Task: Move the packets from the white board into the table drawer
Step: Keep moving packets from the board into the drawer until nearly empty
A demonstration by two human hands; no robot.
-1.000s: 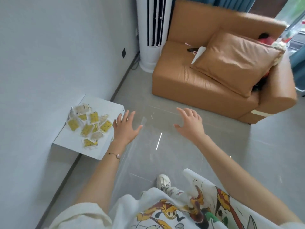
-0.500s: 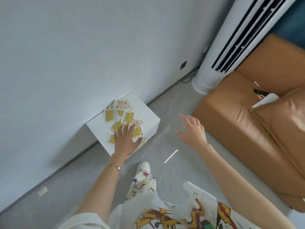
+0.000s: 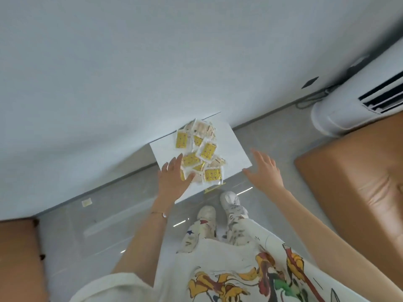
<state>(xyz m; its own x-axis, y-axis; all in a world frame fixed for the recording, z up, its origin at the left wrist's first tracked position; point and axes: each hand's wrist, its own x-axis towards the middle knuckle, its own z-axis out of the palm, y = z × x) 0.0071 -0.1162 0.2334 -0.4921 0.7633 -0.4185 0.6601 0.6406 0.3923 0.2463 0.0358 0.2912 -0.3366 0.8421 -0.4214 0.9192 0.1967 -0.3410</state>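
Head view first, says one: the packets (image 3: 206, 151) lie in a loose, overlapping heap on the white board (image 3: 231, 149), crowded toward its ten o'clock side, with the board's far edge against the wall (image 3: 109, 73). What worries you?

The other: The near edge. One packet sits right at the board's six o'clock rim. The left hand (image 3: 172, 179) hangs over the seven o'clock edge with its fingers straight and spread, gripping nothing. I cannot tell whether the fingertips touch the wrappers. A flat sweep from there could push that low packet off.

First: And the right hand (image 3: 265, 171)?

Other: It is at the four o'clock corner, also spread and empty, just off the board. If it presses that corner, I judge the board could tip or skid, because what carries it is unclear.

First: Anything else?

Other: The wrappers look slick, so a big handful would likely shed a few. The drawer is not in view, so the carry may be long enough for that to matter. Small pinches would be safer.
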